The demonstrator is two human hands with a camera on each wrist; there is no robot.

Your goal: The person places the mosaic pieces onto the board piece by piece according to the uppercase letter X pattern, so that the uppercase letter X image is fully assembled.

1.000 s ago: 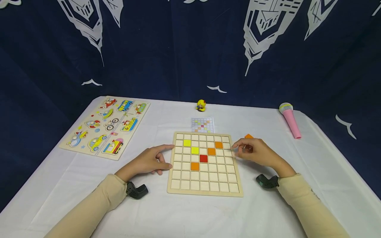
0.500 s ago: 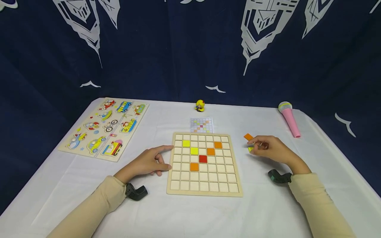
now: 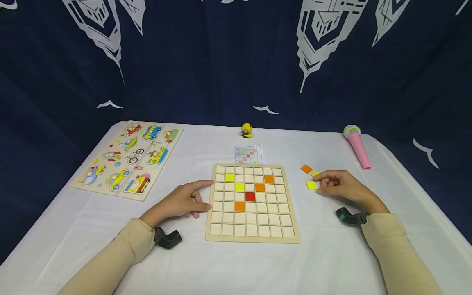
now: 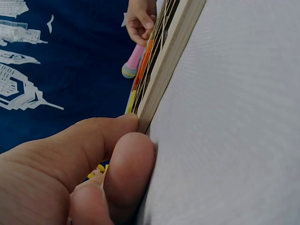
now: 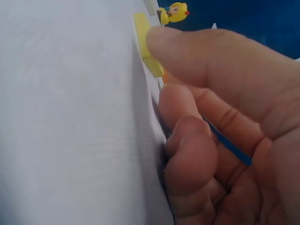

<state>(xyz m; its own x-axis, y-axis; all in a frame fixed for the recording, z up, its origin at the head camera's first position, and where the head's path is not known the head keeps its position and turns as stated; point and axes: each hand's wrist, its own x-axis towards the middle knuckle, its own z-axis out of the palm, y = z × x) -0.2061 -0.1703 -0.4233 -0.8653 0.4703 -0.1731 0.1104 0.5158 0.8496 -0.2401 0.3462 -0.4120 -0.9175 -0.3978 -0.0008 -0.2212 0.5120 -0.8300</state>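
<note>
My left hand (image 3: 184, 200) rests at the left edge of the wooden grid board (image 3: 252, 240), its index fingertip and thumb touching the rim apart from each other. Two yellow tiles, several orange ones and a red tile (image 3: 250, 196) sit in the board's squares. To the right of the board, my right hand (image 3: 341, 183) is low over the cloth, fingers loosely bent. Its thumb tip is right at the corner of a flat yellow tile (image 3: 311, 185), seen also in the right wrist view. The index fingertip partly covers a second yellow tile (image 3: 314, 173). An orange tile (image 3: 306, 169) lies just beyond.
A printed pattern card (image 3: 248, 154) lies behind the board, with a small yellow-haired figurine (image 3: 246, 130) farther back. At the left is a vehicle picture puzzle (image 3: 127, 159). A pink toy microphone (image 3: 359, 149) lies at the far right.
My right hand has moved right, away from the board's edge to the loose tiles, then slightly farther right, uncovering a yellow tile. The left hand stays at the board.
</note>
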